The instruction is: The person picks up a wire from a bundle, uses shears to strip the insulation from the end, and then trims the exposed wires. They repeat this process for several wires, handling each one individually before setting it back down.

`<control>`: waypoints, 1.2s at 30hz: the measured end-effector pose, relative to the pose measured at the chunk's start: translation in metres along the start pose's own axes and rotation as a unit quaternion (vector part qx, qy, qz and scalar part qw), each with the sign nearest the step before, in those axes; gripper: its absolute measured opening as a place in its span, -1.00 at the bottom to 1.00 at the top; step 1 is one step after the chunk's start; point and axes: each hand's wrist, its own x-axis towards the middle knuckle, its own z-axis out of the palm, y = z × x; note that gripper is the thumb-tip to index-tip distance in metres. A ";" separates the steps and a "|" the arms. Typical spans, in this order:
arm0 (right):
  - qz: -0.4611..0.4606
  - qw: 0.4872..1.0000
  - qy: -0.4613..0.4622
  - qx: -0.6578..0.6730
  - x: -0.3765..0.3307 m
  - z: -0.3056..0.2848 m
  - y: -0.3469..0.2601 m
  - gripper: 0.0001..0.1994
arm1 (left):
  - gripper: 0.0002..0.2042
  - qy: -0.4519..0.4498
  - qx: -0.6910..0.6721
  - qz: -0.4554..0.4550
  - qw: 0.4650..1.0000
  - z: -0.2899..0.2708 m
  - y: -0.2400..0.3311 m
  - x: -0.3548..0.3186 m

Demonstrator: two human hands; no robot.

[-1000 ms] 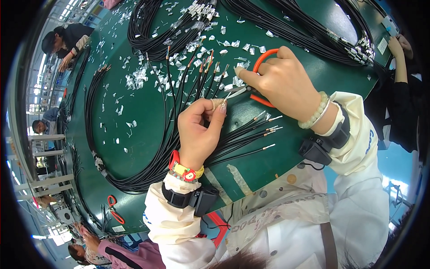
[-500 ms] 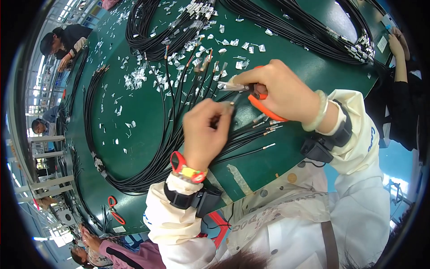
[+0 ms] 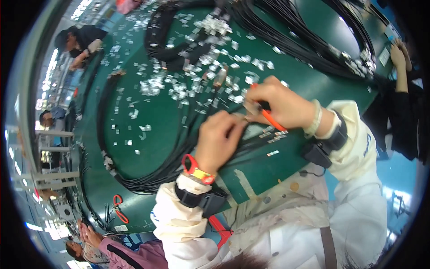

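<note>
My right hand (image 3: pixel 284 107) is closed around orange-handled scissors (image 3: pixel 274 122), whose blades are hidden behind the fingers and blurred. Against its fingertips, my left hand (image 3: pixel 218 140) pinches the end of a black cable, which is mostly covered by the fingers. Beneath both hands runs a bundle of black cables (image 3: pixel 143 184) that curves round to the left in a big loop. Several stripped cable ends (image 3: pixel 273 153) with pale and coppery tips lie on the table just right of my left hand.
Scraps of clear and silvery film (image 3: pixel 152 85) litter the green table (image 3: pixel 134 116). More coiled cables (image 3: pixel 286 36) lie at the far side. A second pair of red-handled scissors (image 3: pixel 118 208) rests near the left edge. Co-workers sit around; one's hand (image 3: pixel 397 56) is at the right.
My hands have come together until the fingertips meet, and the scissors' blades have slipped out of sight. The whole view has shifted slightly, with motion blur.
</note>
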 end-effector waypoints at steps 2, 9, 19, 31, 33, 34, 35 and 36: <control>-0.006 0.999 -0.029 -0.036 -0.015 -0.007 0.003 -0.84 | -0.93 -0.009 0.062 0.116 0.991 0.014 -0.004 0.001; -0.046 0.986 -0.161 -0.023 -0.023 -0.018 0.030 -0.90 | -0.93 -0.024 0.144 0.305 0.941 0.038 -0.011 0.002; 0.256 0.868 -0.087 0.416 -0.012 -0.014 0.048 -0.77 | -0.95 0.077 0.004 0.139 0.987 0.047 -0.027 0.009; 0.113 0.928 0.052 0.352 0.013 0.011 0.026 -0.67 | -0.91 0.065 -0.149 -0.070 0.984 0.007 -0.017 0.005; 0.111 0.930 0.069 0.344 0.013 0.015 0.022 -0.67 | -0.91 0.064 -0.140 -0.070 0.986 0.006 -0.017 0.001; 0.108 0.932 0.084 0.336 0.013 0.017 0.020 -0.67 | -0.91 0.063 -0.145 -0.073 0.985 0.006 -0.017 -0.001; 0.105 0.933 0.099 0.328 0.013 0.018 0.019 -0.67 | -0.91 0.063 -0.150 -0.077 0.984 0.006 -0.017 -0.002; 0.104 0.933 0.099 0.329 0.013 0.019 0.019 -0.67 | -0.91 0.063 -0.154 -0.080 0.983 0.006 -0.017 -0.002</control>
